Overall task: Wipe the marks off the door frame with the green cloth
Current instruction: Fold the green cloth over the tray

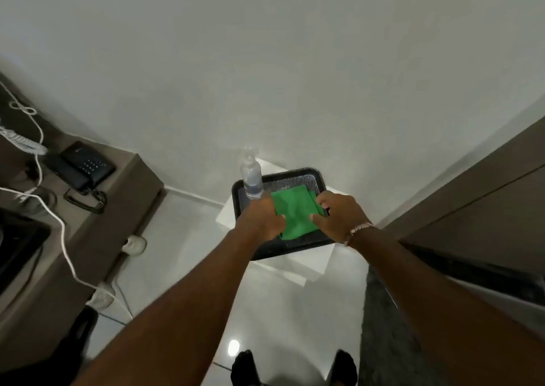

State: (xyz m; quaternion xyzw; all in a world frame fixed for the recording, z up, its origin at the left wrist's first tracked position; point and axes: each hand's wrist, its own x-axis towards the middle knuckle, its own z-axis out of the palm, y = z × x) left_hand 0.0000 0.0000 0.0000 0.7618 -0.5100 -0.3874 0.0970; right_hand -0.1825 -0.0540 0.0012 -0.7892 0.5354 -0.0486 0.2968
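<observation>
Two hands are down on the green cloth [296, 213], which lies folded flat in a black tray [312, 176]. The left hand [264, 220] has its thumb laid on the cloth's near left edge with the fingers curled beneath or beside it; whether they have actually closed on the fabric I cannot tell. The right hand [339, 213] pinches the right edge, thumb on top and fingertips tucked at the fold.

A clear plastic bottle [251, 179] with a spray-type top stands in the tray's far left corner, just beside the left hand. The tray rests on a low white stand [320, 260] against a pale wall [265, 61]. To the left a brown counter [129, 191] carries a dark telephone [87, 164] and white cables. To the right runs a brown wooden panel [486, 197], perhaps the door or its frame, though no marks can be made out on it.

This looks like the very first step: picking up the cloth, with no wiping begun. The next move, as I judge it, calls for a firm hold on the cloth, a clean lift without knocking the bottle, and then a turn toward the frame.

No brand, label or writing is legible; the bottle appears unlabelled and the telephone's keys are only pale dots.
</observation>
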